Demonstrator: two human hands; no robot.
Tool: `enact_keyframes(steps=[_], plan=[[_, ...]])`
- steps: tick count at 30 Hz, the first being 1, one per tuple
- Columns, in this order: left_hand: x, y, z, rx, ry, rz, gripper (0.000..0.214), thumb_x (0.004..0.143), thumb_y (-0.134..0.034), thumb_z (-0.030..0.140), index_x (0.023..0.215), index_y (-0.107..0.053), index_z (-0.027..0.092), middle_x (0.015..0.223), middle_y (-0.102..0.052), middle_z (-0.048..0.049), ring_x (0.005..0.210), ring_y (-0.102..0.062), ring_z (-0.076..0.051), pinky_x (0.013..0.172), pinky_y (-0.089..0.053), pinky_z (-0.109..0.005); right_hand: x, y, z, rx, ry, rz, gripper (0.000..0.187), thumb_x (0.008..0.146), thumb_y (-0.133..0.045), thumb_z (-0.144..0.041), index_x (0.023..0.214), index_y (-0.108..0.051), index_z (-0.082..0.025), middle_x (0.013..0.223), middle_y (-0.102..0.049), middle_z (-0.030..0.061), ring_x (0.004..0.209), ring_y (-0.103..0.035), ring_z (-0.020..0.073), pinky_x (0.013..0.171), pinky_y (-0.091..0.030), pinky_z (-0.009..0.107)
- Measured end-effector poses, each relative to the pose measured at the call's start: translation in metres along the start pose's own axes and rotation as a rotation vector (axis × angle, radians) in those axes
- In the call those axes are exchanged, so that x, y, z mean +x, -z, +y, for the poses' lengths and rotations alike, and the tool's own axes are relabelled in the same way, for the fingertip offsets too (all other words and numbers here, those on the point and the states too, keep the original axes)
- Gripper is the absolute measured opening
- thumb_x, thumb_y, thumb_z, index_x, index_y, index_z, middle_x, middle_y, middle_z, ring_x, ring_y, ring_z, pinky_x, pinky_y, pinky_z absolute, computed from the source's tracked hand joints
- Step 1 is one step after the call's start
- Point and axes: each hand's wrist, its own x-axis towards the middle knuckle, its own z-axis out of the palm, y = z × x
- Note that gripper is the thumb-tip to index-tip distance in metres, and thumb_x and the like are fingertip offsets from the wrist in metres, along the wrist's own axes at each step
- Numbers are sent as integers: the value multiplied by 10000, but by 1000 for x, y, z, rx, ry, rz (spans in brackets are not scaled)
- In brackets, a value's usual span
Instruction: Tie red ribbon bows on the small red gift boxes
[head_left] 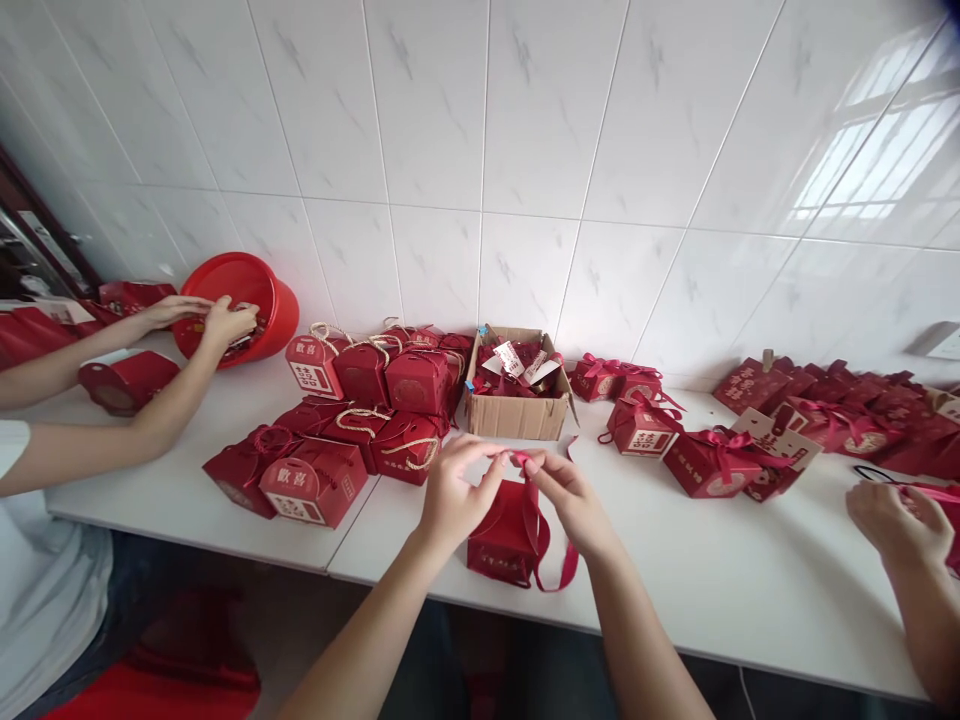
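Your left hand (456,492) and right hand (571,492) are both pinched on the ribbon (541,540). The red box (504,535) stands upright on the table (735,590), directly below the grip and centred between the 2 hands.

Your white table (675,570) runs left to right along the wall, with a seam (341,550) left of the middle. Nearest you, at the middle, stands one red box (504,540) with a loose ribbon (561,578). Beyond it sits an open carton (517,414). Left of the carton, rope-handled boxes (360,400) crowd together, some tipped over. At the far left a bucket (251,290) lies on its side, with a round box (127,382) nearer. Right of the carton stand ribboned boxes (645,428); more boxes (862,412) fill the far right.
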Motion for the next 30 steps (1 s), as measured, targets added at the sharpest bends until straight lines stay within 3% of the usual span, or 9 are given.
enact_keyframes(steps=[3, 9, 12, 15, 19, 23, 26, 30], plan=[[-12, 6, -11, -3, 89, -4, 187, 825, -590, 254, 999, -638, 205, 981, -677, -55, 935, -626, -195, 860, -495, -352, -3, 10, -16, 29, 8, 125, 256, 837, -580, -450, 772, -615, -205, 867, -660, 37, 911, -588, 193, 889, -423, 334], [-61, 4, -29, 11, 288, -22, 141, 820, -585, 288, 918, -619, 193, 939, -663, -50, 900, -632, -190, 802, -516, -333, -39, 37, -43, 7, 148, 278, 249, 830, -578, -441, 732, -603, -213, 792, -624, 76, 893, -592, 259, 830, -455, 418], [-73, -2, -25, 87, 275, 32, 184, 799, -609, 337, 902, -579, 188, 898, -622, -53, 865, -613, -192, 781, -514, -336, -52, 36, -42, 19, 132, 319, 249, 830, -579, -430, 706, -585, -214, 767, -608, 74, 857, -584, 254, 790, -451, 401], [-74, -9, -20, 169, 253, 3, 260, 774, -624, 368, 938, -532, 189, 778, -562, -18, 723, -579, -170, 678, -513, -307, -48, 24, -34, -26, 49, 327, 265, 843, -560, -436, 710, -569, -207, 874, -620, 66, 873, -557, 225, 799, -427, 352], [-74, -13, -20, 147, 300, -21, 237, 821, -552, 387, 961, -527, 197, 687, -546, 11, 609, -556, -146, 574, -471, -251, -26, 7, -18, -95, -23, 270, 306, 866, -486, -487, 789, -584, -207, 876, -608, 50, 904, -548, 218, 804, -416, 325], [-76, -9, -21, 31, 431, 63, 225, 879, -452, 402, 898, -537, 194, 633, -567, 12, 541, -540, -132, 531, -425, -228, -8, -6, 2, -313, -34, 75, 318, 863, -478, -415, 648, -547, -190, 1193, -562, 79, 1171, -458, 251, 983, -311, 376], [-77, -6, -22, -90, 538, 98, 259, 871, -457, 435, 940, -521, 194, 680, -605, 1, 576, -570, -142, 549, -437, -232, -4, -16, 12, -488, -85, -57, 309, 872, -444, -327, 615, -543, -189, 1297, -521, 76, 1288, -358, 257, 1027, -228, 427], [-78, -7, -26, -168, 597, 89, 292, 868, -458, 456, 991, -509, 196, 649, -577, 17, 575, -554, -144, 569, -440, -240, -5, -27, 15, -636, -138, -86, 295, 882, -409, -257, 645, -573, -195, 1352, -491, 54, 1312, -328, 243, 1021, -172, 474]])
